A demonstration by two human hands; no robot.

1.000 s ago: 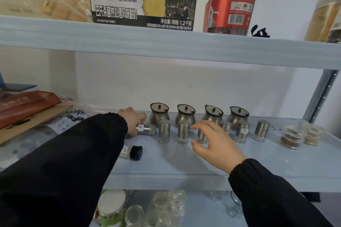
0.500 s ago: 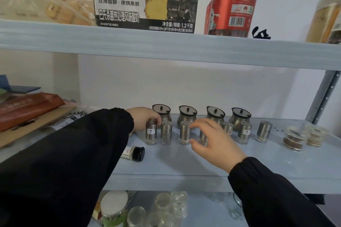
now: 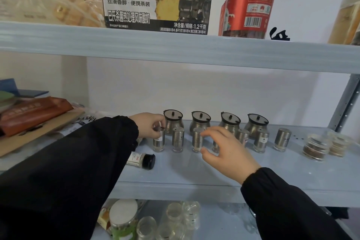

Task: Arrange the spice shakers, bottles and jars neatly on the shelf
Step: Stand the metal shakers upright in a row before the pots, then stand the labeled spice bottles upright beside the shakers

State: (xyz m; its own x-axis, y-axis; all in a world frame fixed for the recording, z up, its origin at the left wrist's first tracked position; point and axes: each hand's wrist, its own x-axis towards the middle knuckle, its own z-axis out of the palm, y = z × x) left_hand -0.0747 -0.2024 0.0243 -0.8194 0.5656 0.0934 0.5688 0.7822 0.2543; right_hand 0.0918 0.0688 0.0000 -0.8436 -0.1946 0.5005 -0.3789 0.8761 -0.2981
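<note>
Head view: the left hand (image 3: 148, 125) pinches the top of the leftmost shaker (image 3: 158, 143). The shaker stands upright, long axis vertical, at the left end of the front row on the shelf (image 3: 185, 179). The right hand (image 3: 226, 150) curls loosely at that row; whether it grips anything is unclear. A black-capped bottle (image 3: 140, 159) lies on its side, cap pointing right.

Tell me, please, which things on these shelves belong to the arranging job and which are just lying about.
Job: shaker the left hand grips; other steel shakers; lidded steel jars; black-capped bottle on its side; flat glass jars.
Lying about: yoghurt box; red canister; brown packet; clear jars below.
</note>
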